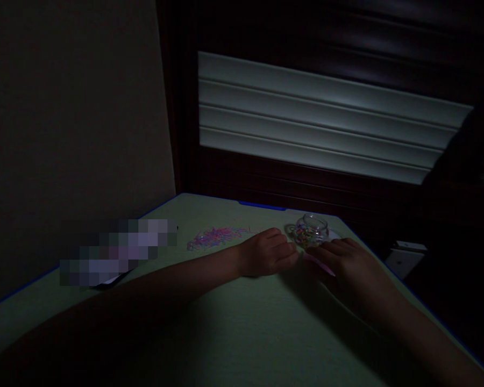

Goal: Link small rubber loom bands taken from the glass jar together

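Observation:
My left hand (pixel 269 252) is closed above the middle of the table, its fingertips close to my right hand; what they pinch, if anything, is too small to make out. My right hand (pixel 342 263) has its fingers curled round a pink piece (pixel 319 264), which shows below the fingers. Just beyond the hands stands a round clear glass jar (pixel 310 230), open at the top, with small colourful pieces inside. A loose pile of thin pink, purple and blue pieces (pixel 215 236) lies beyond my left wrist.
The pale green table (pixel 242 328) has a blue edge. A blurred flat object (pixel 121 255) lies at its left side. Behind the jar a white round thing (pixel 334 234) partly shows. Off the right edge is a white box-like object (pixel 405 258). A dark slatted door stands behind.

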`<state>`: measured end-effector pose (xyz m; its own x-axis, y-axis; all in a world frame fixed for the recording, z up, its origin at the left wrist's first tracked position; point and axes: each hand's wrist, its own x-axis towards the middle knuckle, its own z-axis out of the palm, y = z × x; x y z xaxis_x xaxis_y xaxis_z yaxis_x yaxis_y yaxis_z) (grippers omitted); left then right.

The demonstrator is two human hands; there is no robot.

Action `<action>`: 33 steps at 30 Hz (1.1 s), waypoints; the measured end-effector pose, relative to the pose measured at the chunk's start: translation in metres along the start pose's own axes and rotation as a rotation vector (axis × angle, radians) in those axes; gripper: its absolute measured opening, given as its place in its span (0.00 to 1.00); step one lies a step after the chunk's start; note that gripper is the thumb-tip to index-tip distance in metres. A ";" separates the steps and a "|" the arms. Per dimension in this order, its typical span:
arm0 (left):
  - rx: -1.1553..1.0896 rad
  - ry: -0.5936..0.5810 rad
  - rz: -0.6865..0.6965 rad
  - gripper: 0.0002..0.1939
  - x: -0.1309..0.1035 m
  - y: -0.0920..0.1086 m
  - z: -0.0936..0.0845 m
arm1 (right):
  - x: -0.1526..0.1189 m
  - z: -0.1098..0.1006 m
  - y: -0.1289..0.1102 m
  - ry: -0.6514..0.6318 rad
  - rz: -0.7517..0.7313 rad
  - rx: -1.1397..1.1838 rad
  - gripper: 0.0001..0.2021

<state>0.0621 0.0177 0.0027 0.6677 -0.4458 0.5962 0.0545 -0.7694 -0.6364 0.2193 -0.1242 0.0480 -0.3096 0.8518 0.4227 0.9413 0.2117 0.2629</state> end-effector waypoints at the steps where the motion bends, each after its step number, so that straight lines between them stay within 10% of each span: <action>1: -0.001 0.002 0.011 0.05 0.000 0.000 -0.001 | 0.000 0.000 0.000 0.002 -0.004 0.001 0.05; 33: 0.025 -0.051 -0.005 0.06 0.000 0.000 -0.001 | 0.002 -0.007 0.000 -0.026 0.001 -0.082 0.05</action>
<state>0.0615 0.0173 0.0038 0.7045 -0.4177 0.5737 0.0758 -0.7595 -0.6461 0.2174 -0.1256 0.0547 -0.3038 0.8643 0.4010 0.9272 0.1715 0.3329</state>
